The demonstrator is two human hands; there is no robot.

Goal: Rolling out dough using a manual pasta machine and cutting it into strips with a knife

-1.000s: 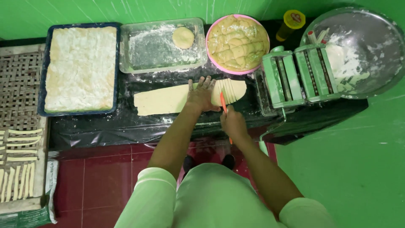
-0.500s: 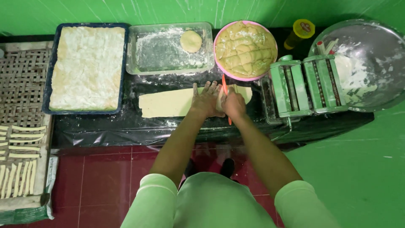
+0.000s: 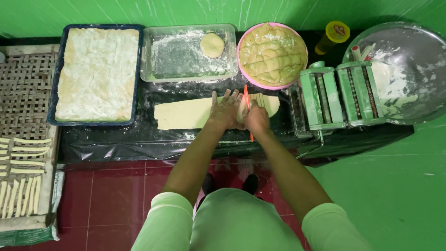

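Left hand (image 3: 225,110) rests flat with fingers spread, pressing the rolled dough sheet (image 3: 186,116) on the bench (image 3: 139,139). Right hand (image 3: 255,117), just beside it, grips an orange cutter (image 3: 247,104) set across the sheet's right end.

Two hands work at the bench: the left hand (image 3: 225,110) and right hand (image 3: 255,117), with one dough sheet (image 3: 186,114) and one orange knife (image 3: 247,104). Far off sit two trays, one blue tray (image 3: 59,79) left and one clear tray (image 3: 186,51), one pink bowl (image 3: 272,53), one dough ball (image 3: 212,45), one yellow-capped bottle (image 3: 332,36) and one green pasta roller (image 3: 341,93) right
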